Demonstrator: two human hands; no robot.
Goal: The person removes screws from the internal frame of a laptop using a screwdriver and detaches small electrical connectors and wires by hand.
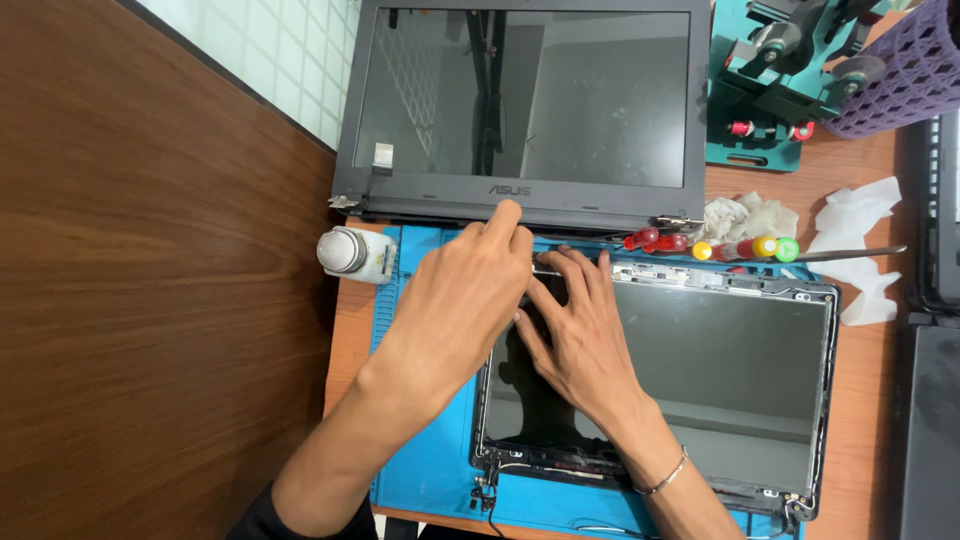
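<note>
Fingers (pixel 575 275) of my right hand (pixel 580 340) lie spread flat on the screen panel (pixel 720 370); my left hand (pixel 465 300) pinches at its top left corner, holding what I cannot tell.

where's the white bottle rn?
Head view, left of centre: the white bottle lies on its side at the blue mat's top-left corner, below the upright screen's left hinge.

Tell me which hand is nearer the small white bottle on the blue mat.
Left. The left hand is just right of the white bottle, fingertips at the upper edge of the loose screen panel. The right hand lies farther right, flat on that panel.
</note>
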